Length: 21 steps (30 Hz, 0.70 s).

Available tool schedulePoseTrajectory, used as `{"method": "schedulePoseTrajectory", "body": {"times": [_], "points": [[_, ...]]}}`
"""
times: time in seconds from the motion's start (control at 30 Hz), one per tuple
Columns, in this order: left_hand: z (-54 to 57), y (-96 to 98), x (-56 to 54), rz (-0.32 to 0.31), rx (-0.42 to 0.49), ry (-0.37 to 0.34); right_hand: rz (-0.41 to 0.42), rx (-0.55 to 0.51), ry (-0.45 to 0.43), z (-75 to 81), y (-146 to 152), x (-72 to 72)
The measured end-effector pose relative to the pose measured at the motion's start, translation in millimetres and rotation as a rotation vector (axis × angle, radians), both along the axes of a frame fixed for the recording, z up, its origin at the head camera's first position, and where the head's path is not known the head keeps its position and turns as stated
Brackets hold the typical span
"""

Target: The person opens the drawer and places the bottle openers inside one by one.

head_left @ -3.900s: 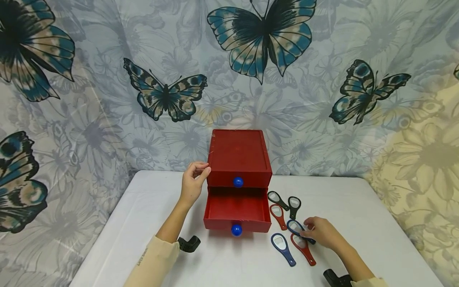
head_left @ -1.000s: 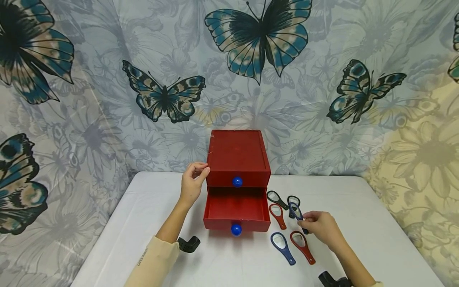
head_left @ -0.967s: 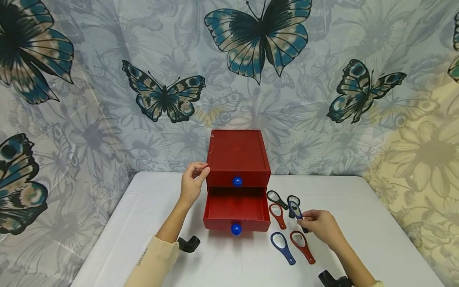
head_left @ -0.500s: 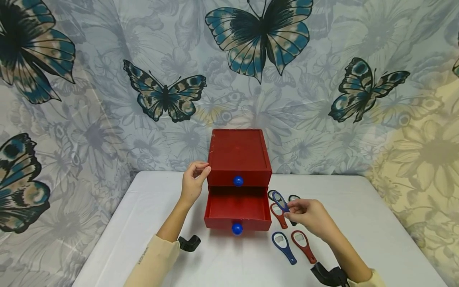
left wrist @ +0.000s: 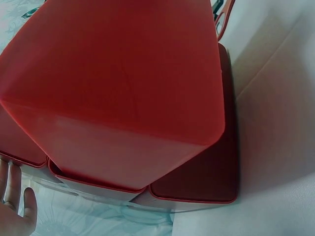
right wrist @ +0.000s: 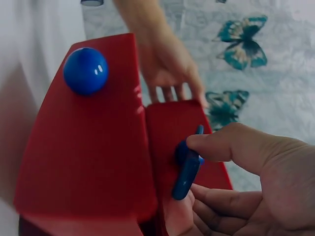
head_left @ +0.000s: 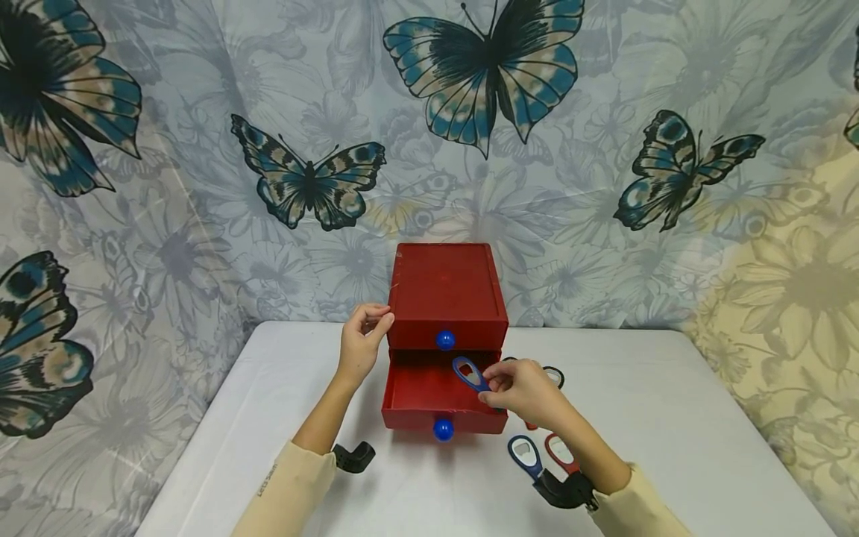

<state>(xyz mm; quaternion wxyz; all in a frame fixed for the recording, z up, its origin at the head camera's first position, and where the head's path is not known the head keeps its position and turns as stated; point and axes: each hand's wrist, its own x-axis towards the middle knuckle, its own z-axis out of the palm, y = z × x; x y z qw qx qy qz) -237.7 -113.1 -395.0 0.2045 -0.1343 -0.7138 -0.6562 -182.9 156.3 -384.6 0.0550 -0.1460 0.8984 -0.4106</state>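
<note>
My right hand (head_left: 526, 391) pinches the handle of a blue bottle opener (head_left: 470, 374) between thumb and fingers, its ring end over the pulled-out lower drawer (head_left: 419, 388) of a red cabinet (head_left: 446, 283). In the right wrist view the opener (right wrist: 186, 178) appears edge-on, thumb pressing its side. My left hand (head_left: 359, 339) rests its fingertips against the cabinet's upper left side, with nothing gripped. On the table right of the cabinet lie another blue bottle opener (head_left: 525, 453) and a red one (head_left: 561, 451). Other openers behind are mostly hidden by my right hand.
The upper drawer, with a blue knob (head_left: 446, 341), is pushed in. Another blue knob (head_left: 443, 429) sits on the lower drawer's front. A white cloth covers the table (head_left: 671, 418); a butterfly-patterned curtain (head_left: 322, 268) hangs behind it.
My right hand has lifted the blue bottle opener from the group on the table and carried it left, over the lower drawer. The left hand stays at the cabinet's side.
</note>
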Motion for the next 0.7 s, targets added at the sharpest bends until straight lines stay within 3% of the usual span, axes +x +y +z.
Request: {"method": "schedulePoseTrajectory", "body": {"times": [0.13, 0.47, 0.7], "points": [[-0.9, -0.4, -0.4, 0.000, 0.002, 0.002, 0.059, 0.028, 0.034, -3.6, -15.1, -9.1], [-0.8, 1.7, -0.2, 0.012, 0.008, 0.011, 0.011, 0.134, 0.074, -10.7, -54.8, -21.5], [-1.2, 2.2, 0.6, 0.014, -0.002, 0.012, 0.062, 0.193, 0.076, -17.6, -78.0, -23.5]]}}
